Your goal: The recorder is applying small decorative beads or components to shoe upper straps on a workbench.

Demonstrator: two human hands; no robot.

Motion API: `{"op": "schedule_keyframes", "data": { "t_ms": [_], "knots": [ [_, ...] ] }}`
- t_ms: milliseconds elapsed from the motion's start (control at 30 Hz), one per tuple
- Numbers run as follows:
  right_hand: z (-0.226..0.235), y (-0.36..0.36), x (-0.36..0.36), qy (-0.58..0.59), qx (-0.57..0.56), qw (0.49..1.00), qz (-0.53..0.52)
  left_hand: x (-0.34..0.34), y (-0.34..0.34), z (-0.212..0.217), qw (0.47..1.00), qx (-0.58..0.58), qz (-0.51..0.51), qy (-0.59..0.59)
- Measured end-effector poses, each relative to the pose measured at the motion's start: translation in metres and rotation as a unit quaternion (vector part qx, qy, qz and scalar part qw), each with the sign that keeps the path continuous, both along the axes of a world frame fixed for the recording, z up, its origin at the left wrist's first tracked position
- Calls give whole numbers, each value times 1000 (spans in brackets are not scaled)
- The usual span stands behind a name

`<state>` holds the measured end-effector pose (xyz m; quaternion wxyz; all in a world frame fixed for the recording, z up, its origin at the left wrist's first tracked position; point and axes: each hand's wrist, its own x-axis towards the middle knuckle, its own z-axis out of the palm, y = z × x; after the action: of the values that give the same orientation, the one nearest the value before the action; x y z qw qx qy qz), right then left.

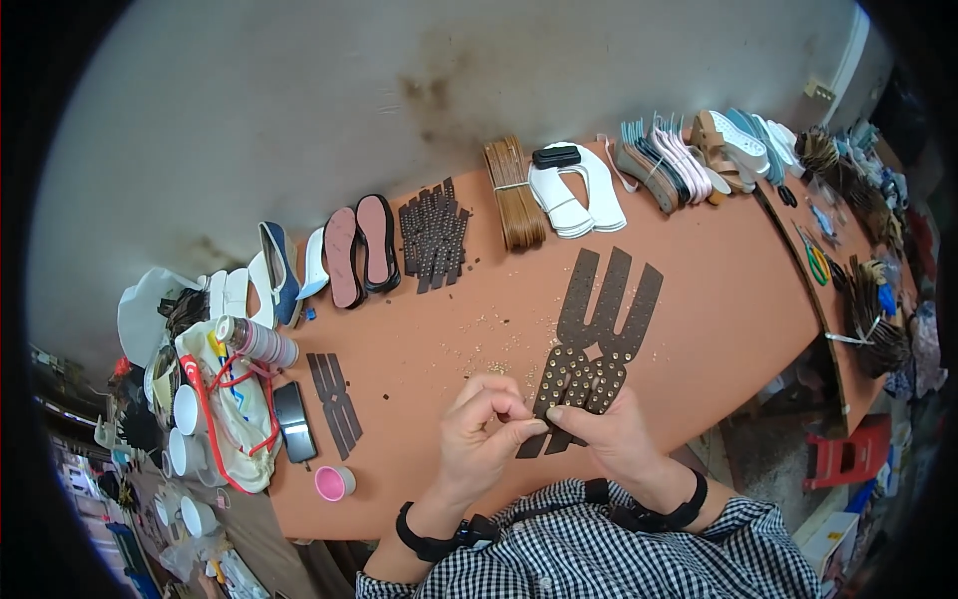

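A dark brown slotted shoe upper (pixel 596 339), set with rows of brass eyelets in its near half, is held over the table. Its long far strips fan away from me. My right hand (pixel 621 431) grips the near part, thumb on top and fingers hidden beneath. At the left edge of that part, my left hand (pixel 487 431) is closed in a pinch, thumb against forefinger; whatever lies between the fingertips is too small to make out. Loose brass eyelets (pixel 489 367) lie scattered just beyond my left hand.
Stacked perforated brown pieces (pixel 435 235), sandals (pixel 344 260), a strap bundle (pixel 514 200) and white insoles (pixel 589 195) line the back. At left are a flat brown upper (pixel 335 404), phone (pixel 293 421), pink cup (pixel 334 484) and bottle (pixel 257 341). Scissors (pixel 816 262) lie right.
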<state>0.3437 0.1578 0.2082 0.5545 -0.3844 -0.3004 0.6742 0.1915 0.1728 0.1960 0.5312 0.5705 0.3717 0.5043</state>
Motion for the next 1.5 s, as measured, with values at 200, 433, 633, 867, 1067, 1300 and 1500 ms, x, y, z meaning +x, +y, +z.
{"op": "schedule_keyframes", "data": {
  "t_ms": [200, 433, 633, 867, 1067, 1300, 1500],
  "knots": [
    [0, -9, 0, -29, 25, 999, 15, -2, -3, -2, 1000, 5, -7, -6],
    [1, -12, -3, -35, 41, 998, 12, -4, -3, -2, 999, -24, -15, -29],
    [-4, -13, -2, -96, 72, 993, 15, -5, -1, -6, 996, -74, -27, -40],
    [-7, -9, 2, -205, 101, 973, 25, -5, 1, -11, 964, -199, -83, -156],
    [-20, -19, 16, -247, 69, 965, 56, 1, -1, -41, 950, -259, -114, -134],
    [-18, -25, 28, -264, 12, 964, 19, 22, 1, -49, 939, -271, -141, -160],
    [-19, -32, 36, -315, 33, 948, 32, 29, -1, -53, 936, -274, -168, -146]
  ]
}}
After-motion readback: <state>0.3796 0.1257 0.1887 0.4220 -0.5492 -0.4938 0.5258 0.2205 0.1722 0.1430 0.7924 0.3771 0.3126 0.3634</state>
